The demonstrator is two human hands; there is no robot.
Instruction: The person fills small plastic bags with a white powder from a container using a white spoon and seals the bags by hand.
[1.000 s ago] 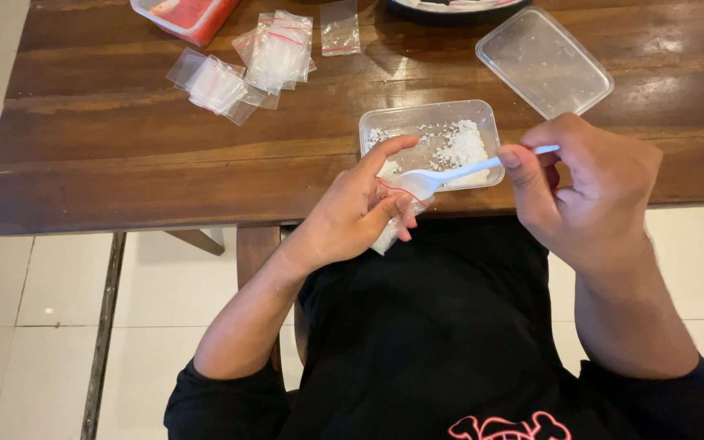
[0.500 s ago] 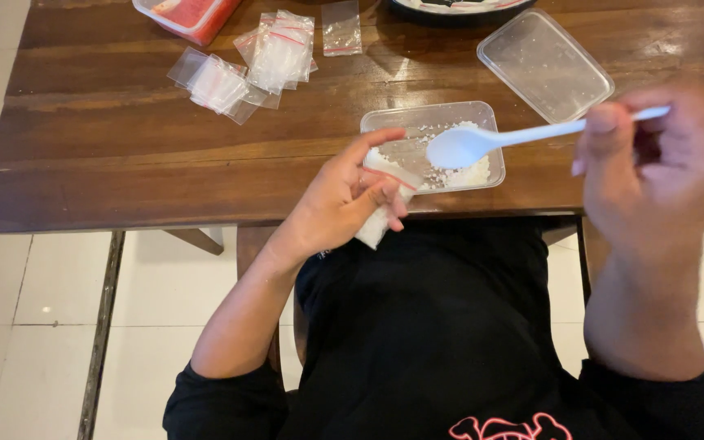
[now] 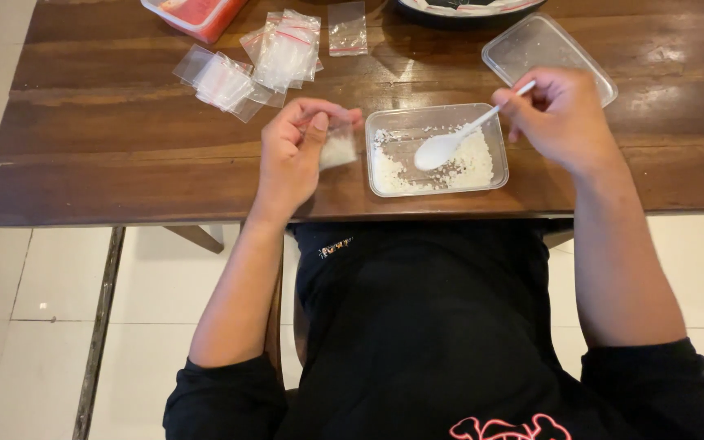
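Starting at your left, small clear zip bags with red seal strips (image 3: 275,53) are lying in a loose pile on the dark wooden tabletop (image 3: 124,155), with a red-and-white plastic box (image 3: 197,12) behind them at the far edge. Your left hand (image 3: 295,151) is pinching a small clear plastic bag holding white grains (image 3: 338,147), its grip closed on the bag's upper edge, just beside the clear rectangular plastic container of white granules (image 3: 437,151). Your right hand (image 3: 560,114) is holding the white plastic spoon (image 3: 454,143) by its handle end, grip closed, with the bowl dipping into the granules. A clear plastic lid (image 3: 588,61) is lying behind that hand.

You appear to be partway through filling the bag, now scooping. The next spoonful calls for the bag's mouth held open and close to the container's rim, and a level spoon so nothing is spilling.
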